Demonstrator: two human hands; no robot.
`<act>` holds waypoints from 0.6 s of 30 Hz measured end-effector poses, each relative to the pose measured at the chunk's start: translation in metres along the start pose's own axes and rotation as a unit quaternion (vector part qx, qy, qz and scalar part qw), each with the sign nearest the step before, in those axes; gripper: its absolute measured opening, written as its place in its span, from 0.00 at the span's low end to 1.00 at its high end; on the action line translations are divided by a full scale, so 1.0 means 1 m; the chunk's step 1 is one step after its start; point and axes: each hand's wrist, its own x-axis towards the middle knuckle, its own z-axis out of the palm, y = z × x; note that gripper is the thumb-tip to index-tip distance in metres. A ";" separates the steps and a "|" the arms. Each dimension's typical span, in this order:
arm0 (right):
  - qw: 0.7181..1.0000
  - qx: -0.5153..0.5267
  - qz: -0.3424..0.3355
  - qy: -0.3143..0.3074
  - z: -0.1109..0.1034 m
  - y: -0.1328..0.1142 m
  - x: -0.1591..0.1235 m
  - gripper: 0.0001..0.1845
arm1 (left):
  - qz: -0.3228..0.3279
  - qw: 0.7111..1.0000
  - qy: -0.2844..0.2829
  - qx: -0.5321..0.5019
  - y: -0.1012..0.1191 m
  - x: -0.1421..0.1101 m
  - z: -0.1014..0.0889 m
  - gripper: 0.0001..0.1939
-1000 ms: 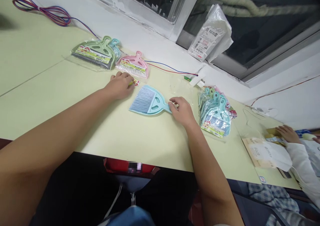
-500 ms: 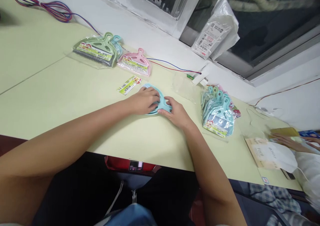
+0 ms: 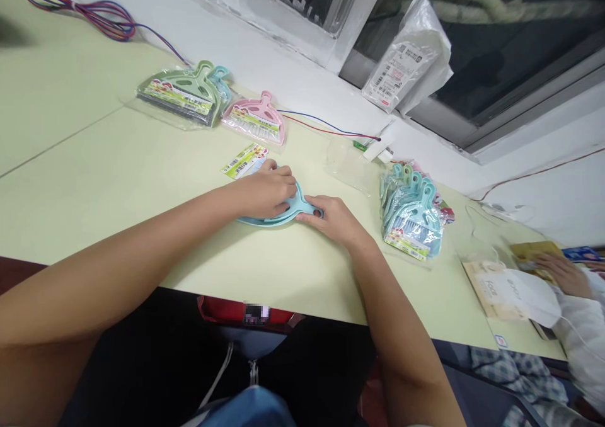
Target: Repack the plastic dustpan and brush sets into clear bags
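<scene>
A light-blue dustpan with a brush nested on it [image 3: 299,204] lies on the table in front of me. My left hand [image 3: 265,191] rests over its wide part with curled fingers gripping around the openings, hiding much of the brush. At the handle end, my right hand [image 3: 334,218] is closed, thumb and fingers pinching the handle. A printed label card [image 3: 240,162] lies by the far left edge of the dustpan, partly overlapped by it.
Bagged green [image 3: 182,93] and pink [image 3: 258,117] dustpan sets lie toward the wall. To the right stands a row of bagged sets [image 3: 416,216]. A clear plastic bag [image 3: 350,169] lies behind my right hand. Far right, another person's hand [image 3: 564,273] touches a yellow item.
The dustpan has shifted left and turned slightly, its wide end now reaching the label card. Both hands have moved with it. The other person's hand has moved over the yellow item.
</scene>
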 end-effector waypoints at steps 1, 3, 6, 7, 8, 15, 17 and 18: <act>1.000 -0.011 0.000 -0.001 0.000 -0.001 0.000 0.18 | 0.008 1.000 0.007 0.015 0.000 0.000 0.000 0.10; 1.000 -0.028 0.006 -0.004 -0.001 -0.003 0.000 0.17 | 0.021 0.999 0.026 0.042 0.002 -0.001 0.000 0.11; 0.999 -0.029 0.025 -0.009 -0.002 -0.005 -0.001 0.17 | 0.034 0.995 0.043 0.083 0.007 -0.001 -0.002 0.14; 0.999 -0.027 0.029 -0.008 -0.003 -0.005 -0.001 0.17 | 0.038 0.993 0.046 0.098 0.008 -0.001 -0.004 0.15; 0.999 -0.025 0.031 -0.007 -0.004 -0.006 -0.001 0.17 | 0.042 0.992 0.048 0.111 0.010 -0.001 -0.005 0.16; 0.999 -0.045 0.025 0.015 -0.009 -0.010 -0.003 0.15 | 0.048 0.985 0.053 0.157 0.019 0.000 -0.019 0.21; 0.998 -0.046 0.033 0.017 -0.009 -0.010 -0.003 0.15 | 0.048 0.985 0.061 0.153 0.021 0.000 -0.021 0.21; 0.998 -0.044 0.036 0.017 -0.009 -0.010 -0.004 0.14 | 0.047 0.986 0.065 0.147 0.022 0.001 -0.022 0.20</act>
